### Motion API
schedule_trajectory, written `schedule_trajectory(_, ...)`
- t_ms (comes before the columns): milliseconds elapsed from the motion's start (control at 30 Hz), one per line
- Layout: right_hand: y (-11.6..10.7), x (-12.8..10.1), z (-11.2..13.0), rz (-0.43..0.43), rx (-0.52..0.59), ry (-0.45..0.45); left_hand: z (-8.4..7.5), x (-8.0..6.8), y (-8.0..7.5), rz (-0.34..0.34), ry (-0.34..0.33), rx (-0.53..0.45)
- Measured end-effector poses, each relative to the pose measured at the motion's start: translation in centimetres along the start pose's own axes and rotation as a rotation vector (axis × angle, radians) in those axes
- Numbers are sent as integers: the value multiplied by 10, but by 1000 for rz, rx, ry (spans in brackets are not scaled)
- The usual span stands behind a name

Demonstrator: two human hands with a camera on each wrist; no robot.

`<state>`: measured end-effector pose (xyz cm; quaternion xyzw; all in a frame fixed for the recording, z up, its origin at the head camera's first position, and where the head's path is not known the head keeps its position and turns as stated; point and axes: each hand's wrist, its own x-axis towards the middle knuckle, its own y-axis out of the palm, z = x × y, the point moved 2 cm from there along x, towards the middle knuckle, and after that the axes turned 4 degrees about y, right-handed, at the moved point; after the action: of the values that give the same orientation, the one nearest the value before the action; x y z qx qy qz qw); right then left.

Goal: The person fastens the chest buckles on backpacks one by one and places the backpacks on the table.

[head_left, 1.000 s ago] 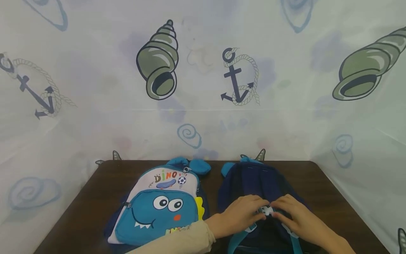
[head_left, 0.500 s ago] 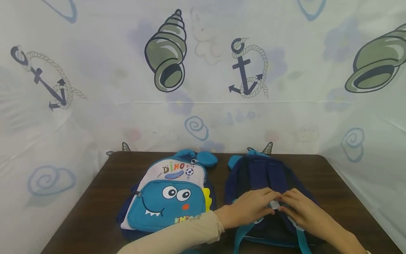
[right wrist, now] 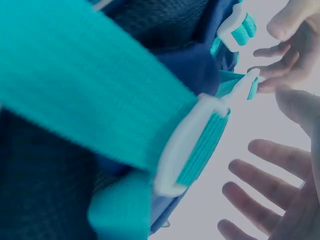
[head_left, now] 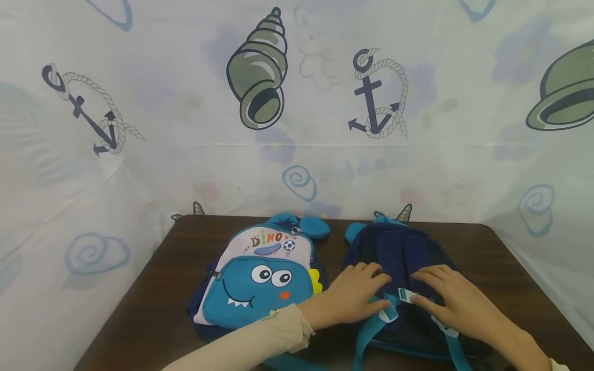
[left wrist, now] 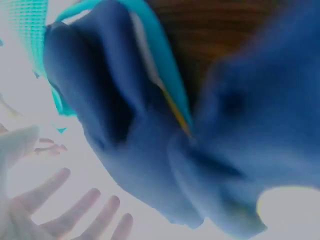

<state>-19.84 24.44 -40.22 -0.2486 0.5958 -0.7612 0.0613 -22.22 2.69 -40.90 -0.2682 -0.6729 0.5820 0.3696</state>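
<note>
A navy backpack (head_left: 399,250) lies back-up on the brown table (head_left: 176,268), its teal shoulder straps (head_left: 366,340) toward me. The white chest clip is in two halves: one (head_left: 389,312) by my left thumb, the other (head_left: 406,295) at my right fingertips. My left hand (head_left: 355,296) rests flat on the pack's left side with straight fingers. My right hand (head_left: 447,299) lies spread on the right side. The right wrist view shows a white strap slider (right wrist: 197,145) on teal webbing and my spread right fingers (right wrist: 265,170). Spread left fingers (left wrist: 65,210) show in the left wrist view.
A second backpack (head_left: 260,281), blue and white with a dino face, lies face-up just left of my left forearm. A printed curtain (head_left: 297,103) with shells and anchors surrounds the table on three sides. Bare tabletop shows at the far left and far right.
Both hands were bunched together over the white clip; now they have drawn apart and flattened, and the clip lies in two separate halves. The head view has shifted left.
</note>
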Motion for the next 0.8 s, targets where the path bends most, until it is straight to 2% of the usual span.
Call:
schedule_trajectory(100,-1,4,3,46,33,23,10,-14,-3,33,-26,12)
schedule_trajectory(233,3,6,8,124,94,31,17,-32,-5,137,-63,-18)
schedule_trajectory(333,8,8,13,155,114,23,20,-44,-10,177,-100,-49)
schedule_trajectory(633,16,12,27,167,90,-19,35,-77,-25,165,-217,-92)
schedule_trajectory(800,17,18,37,163,94,-44,45,-94,-27,151,-276,-74)
